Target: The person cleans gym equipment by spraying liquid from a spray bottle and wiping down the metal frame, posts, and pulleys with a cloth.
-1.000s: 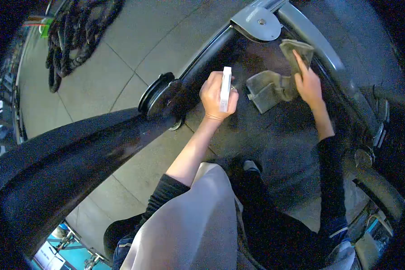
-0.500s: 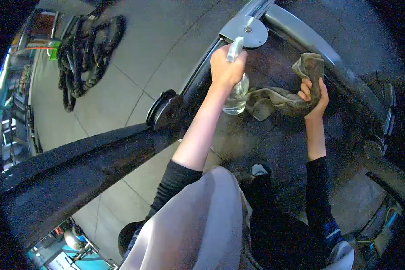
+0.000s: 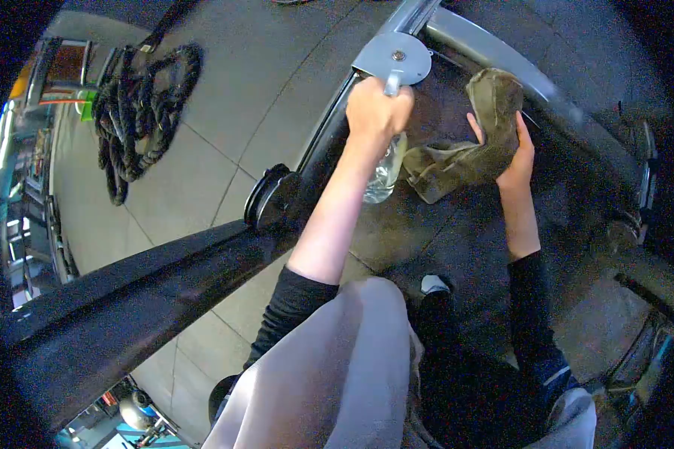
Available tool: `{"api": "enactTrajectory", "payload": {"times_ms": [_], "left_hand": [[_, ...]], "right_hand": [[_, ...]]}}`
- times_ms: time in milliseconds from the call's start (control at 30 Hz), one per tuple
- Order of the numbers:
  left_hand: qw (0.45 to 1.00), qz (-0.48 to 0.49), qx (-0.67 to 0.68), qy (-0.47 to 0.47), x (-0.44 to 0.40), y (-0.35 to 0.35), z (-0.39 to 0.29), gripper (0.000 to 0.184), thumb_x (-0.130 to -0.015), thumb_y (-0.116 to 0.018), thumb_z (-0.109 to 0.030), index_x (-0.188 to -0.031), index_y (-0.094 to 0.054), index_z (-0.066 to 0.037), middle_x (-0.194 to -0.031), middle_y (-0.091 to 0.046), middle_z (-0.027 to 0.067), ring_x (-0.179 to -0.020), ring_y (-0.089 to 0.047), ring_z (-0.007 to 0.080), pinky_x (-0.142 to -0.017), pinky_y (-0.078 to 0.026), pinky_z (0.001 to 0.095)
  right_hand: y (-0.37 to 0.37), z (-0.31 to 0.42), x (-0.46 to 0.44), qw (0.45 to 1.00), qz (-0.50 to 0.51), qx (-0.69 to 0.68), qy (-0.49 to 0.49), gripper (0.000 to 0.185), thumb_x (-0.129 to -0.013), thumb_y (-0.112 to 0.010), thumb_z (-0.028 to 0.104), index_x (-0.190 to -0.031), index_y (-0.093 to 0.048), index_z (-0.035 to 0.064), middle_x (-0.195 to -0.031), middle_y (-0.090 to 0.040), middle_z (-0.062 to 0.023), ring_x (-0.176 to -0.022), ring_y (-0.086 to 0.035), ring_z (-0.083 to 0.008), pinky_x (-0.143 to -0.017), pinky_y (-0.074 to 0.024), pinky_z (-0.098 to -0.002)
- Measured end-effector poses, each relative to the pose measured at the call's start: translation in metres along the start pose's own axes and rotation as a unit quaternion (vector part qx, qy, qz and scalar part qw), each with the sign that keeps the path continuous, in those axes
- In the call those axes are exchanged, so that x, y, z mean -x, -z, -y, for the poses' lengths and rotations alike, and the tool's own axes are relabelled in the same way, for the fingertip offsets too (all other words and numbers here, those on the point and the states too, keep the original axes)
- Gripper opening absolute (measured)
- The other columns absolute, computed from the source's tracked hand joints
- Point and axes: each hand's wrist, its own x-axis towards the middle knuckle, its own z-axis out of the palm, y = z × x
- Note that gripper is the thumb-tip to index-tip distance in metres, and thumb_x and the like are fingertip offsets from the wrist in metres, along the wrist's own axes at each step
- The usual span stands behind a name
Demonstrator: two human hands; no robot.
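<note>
**Spray bottle and loosely held cloth above a dark frame**

Nearest, pale clothing (image 3: 337, 359) is seen, with a shoe (image 3: 434, 283) beyond it on the floor; a slip could be caused there if liquid were dripped. Farther out, a clear spray bottle (image 3: 380, 183) is held upright or nearly so by the left hand (image 3: 374, 112), its grip closed around the neck. The bottle's side is partly hidden by the wrist, and whether the trigger is being pressed cannot be told. A mis-aimed spray could be caused by a turned wrist.

By the right hand (image 3: 518, 161), a brown cloth (image 3: 494, 105) is held in a loose grip, fingers and thumb parted around it. Its folded end is hung close to the bottle; it could be dropped through slack fingers, or snagged on the round metal plate (image 3: 397, 57) if swung that way. Knuckles could be knocked against that plate, as the left hand is held just beside it.

Farthest, a heavy rope (image 3: 146, 105) is heaped on the floor. No brand, label or writing can be read.
</note>
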Motion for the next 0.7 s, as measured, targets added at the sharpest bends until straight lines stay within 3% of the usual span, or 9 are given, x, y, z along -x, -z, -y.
{"api": "enactTrajectory", "payload": {"times_ms": [33, 133, 233, 300, 433, 533, 600, 633, 700], "left_hand": [[1.000, -0.008, -0.014, -0.024, 0.001, -0.004, 0.000, 0.031, -0.067, -0.054, -0.028, -0.067, -0.062, 0.002, -0.071, -0.060, 0.0249, -0.075, -0.059, 0.0399, -0.073, -0.046, 0.0442], [0.999, 0.039, -0.035, -0.014, 0.005, -0.012, -0.006, 0.034, -0.068, -0.056, -0.031, -0.070, -0.063, 0.003, -0.075, -0.061, 0.0249, -0.077, -0.059, 0.0402, -0.075, -0.047, 0.0437], [0.998, 0.034, -0.051, 0.000, 0.008, -0.015, -0.015, 0.033, -0.068, -0.056, -0.030, -0.068, -0.063, 0.003, -0.074, -0.060, 0.0251, -0.076, -0.059, 0.0401, -0.074, -0.047, 0.0434], [0.998, 0.027, -0.062, 0.009, 0.009, -0.017, -0.019, 0.033, -0.068, -0.056, -0.029, -0.066, -0.063, 0.003, -0.072, -0.060, 0.0252, -0.076, -0.059, 0.0402, -0.074, -0.047, 0.0432], [0.999, 0.020, -0.035, -0.021, 0.005, -0.020, -0.027, 0.033, -0.068, -0.055, -0.028, -0.068, -0.063, 0.005, -0.075, -0.060, 0.0267, -0.076, -0.060, 0.0402, -0.074, -0.048, 0.0426], [0.999, 0.006, -0.041, 0.003, -0.002, -0.017, -0.030, 0.034, -0.067, -0.055, -0.027, -0.069, -0.063, 0.006, -0.076, -0.060, 0.0277, -0.077, -0.060, 0.0403, -0.075, -0.048, 0.0424], [0.998, -0.015, -0.058, 0.025, -0.010, -0.012, -0.026, 0.036, -0.067, -0.056, -0.027, -0.072, -0.063, 0.007, -0.078, -0.060, 0.0281, -0.078, -0.060, 0.0408, -0.075, -0.048, 0.0419], [0.999, -0.021, -0.043, 0.009, -0.012, -0.010, -0.022, 0.037, -0.067, -0.056, -0.028, -0.072, -0.063, 0.008, -0.078, -0.060, 0.0288, -0.079, -0.060, 0.0409, -0.075, -0.047, 0.0419], [0.998, -0.044, -0.039, -0.037, -0.017, -0.008, -0.023, 0.039, -0.068, -0.056, -0.029, -0.074, -0.063, 0.009, -0.079, -0.060, 0.0292, -0.079, -0.060, 0.0407, -0.075, -0.048, 0.0419]], "right_hand": [[0.003, -0.002, 0.002, 1.000, -0.005, -0.005, 0.002, 0.043, -0.092, -0.037, 0.024, -0.126, -0.039, -0.0024, -0.129, -0.043, -0.0156, -0.119, -0.041, -0.0305, -0.103, -0.0288, -0.0499], [0.009, -0.001, -0.001, 0.993, 0.107, -0.044, -0.019, 0.045, -0.091, -0.038, 0.022, -0.128, -0.035, -0.0033, -0.132, -0.038, -0.0182, -0.123, -0.036, -0.0322, -0.103, -0.0291, -0.0495], [0.014, 0.003, -0.003, 0.969, 0.172, -0.164, -0.066, 0.046, -0.091, -0.036, 0.020, -0.130, -0.030, -0.0039, -0.136, -0.032, -0.0199, -0.127, -0.030, -0.0340, -0.102, -0.0304, -0.0471], [0.017, 0.005, -0.004, 0.923, 0.240, -0.268, -0.137, 0.047, -0.091, -0.036, 0.018, -0.131, -0.029, -0.0046, -0.138, -0.027, -0.0205, -0.127, -0.028, -0.0342, -0.101, -0.0340, -0.0428], [0.027, 0.005, -0.010, 0.906, 0.233, -0.311, -0.169, 0.048, -0.090, -0.037, 0.016, -0.131, -0.027, -0.0056, -0.138, -0.026, -0.0221, -0.127, -0.030, -0.0335, -0.098, -0.0386, -0.0386], [0.032, 0.003, -0.011, 0.938, 0.199, -0.242, -0.146, 0.049, -0.089, -0.037, 0.016, -0.132, -0.026, -0.0066, -0.138, -0.024, -0.0237, -0.126, -0.031, -0.0328, -0.096, -0.0404, -0.0373], [0.023, 0.000, -0.003, 0.952, 0.168, -0.221, -0.129, 0.049, -0.090, -0.036, 0.017, -0.131, -0.026, -0.0071, -0.138, -0.024, -0.0244, -0.126, -0.033, -0.0315, -0.083, -0.0498, -0.0314], [0.025, -0.001, -0.003, 0.952, 0.168, -0.222, -0.128, 0.049, -0.090, -0.036, 0.017, -0.131, -0.026, -0.0071, -0.138, -0.024, -0.0244, -0.126, -0.033, -0.0315, -0.083, -0.0498, -0.0314], [0.024, 0.004, -0.004, 0.958, 0.168, -0.189, -0.134, 0.049, -0.090, -0.035, 0.018, -0.131, -0.026, -0.0068, -0.137, -0.025, -0.0250, -0.126, -0.033, -0.0303, -0.063, -0.0529, -0.0241]]}}
